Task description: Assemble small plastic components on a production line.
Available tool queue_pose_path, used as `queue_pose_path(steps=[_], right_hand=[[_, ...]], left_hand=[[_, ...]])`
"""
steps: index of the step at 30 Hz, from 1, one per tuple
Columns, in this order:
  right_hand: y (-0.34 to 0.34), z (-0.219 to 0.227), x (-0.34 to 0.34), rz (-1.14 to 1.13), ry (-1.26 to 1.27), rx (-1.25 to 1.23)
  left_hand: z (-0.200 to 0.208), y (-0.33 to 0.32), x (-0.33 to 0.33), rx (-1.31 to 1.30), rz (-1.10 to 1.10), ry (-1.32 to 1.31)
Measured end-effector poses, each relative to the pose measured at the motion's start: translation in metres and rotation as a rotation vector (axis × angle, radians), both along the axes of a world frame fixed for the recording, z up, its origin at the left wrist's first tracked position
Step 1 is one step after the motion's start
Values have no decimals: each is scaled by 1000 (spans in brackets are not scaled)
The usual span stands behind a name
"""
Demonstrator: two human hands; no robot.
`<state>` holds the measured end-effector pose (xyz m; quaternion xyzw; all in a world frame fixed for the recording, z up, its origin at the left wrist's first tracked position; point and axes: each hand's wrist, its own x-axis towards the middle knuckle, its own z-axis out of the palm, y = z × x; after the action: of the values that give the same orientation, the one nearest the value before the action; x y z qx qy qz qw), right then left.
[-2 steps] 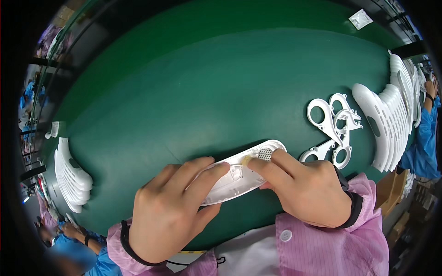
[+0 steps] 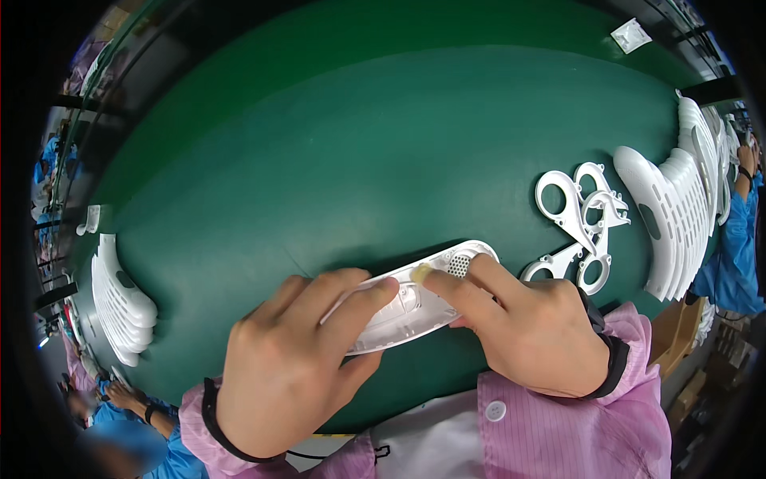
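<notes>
A long white plastic housing point(image 2: 427, 316) with rounded ends sits tilted between my hands, its hollow inner side facing up. Small ribs and a round-holed grille show inside it. My left hand point(image 2: 291, 359) grips the left end, fingers over the far rim and thumb below the near side. My right hand point(image 2: 538, 335) holds the right part, with one yellowish fingertip pressing inside near the grille. Whether that finger pins a small part there, I cannot tell. To the right lie several white ring-shaped brackets point(image 2: 565, 209), overlapping on the green table point(image 2: 335, 160).
Nested slotted white housings point(image 2: 678, 211) are stacked at the right edge, with another stack point(image 2: 120, 307) at the left. A small white piece point(image 2: 92, 219) lies beyond the left stack, and a white square part point(image 2: 631, 36) at the far right. People in blue sleeves point(image 2: 734, 255) work on both sides.
My right fingertip has slid slightly left inside the housing. Both hands keep their hold, and the whole view has shifted a little.
</notes>
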<state>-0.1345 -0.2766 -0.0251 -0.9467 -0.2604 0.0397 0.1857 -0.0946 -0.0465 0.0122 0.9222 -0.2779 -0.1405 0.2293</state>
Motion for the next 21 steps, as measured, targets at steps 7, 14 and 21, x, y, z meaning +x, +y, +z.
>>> queue_pose_path(steps=[7,14,21], right_hand=[[8,7,2,-38,33,-45],[-1,14,3,-58,63,-65],[-59,33,27,-483,-113,127]], left_hand=[[2,0,4,-14,36,81],[3,2,16,-69,13,116],[-4,48,67,-354,461,-93]])
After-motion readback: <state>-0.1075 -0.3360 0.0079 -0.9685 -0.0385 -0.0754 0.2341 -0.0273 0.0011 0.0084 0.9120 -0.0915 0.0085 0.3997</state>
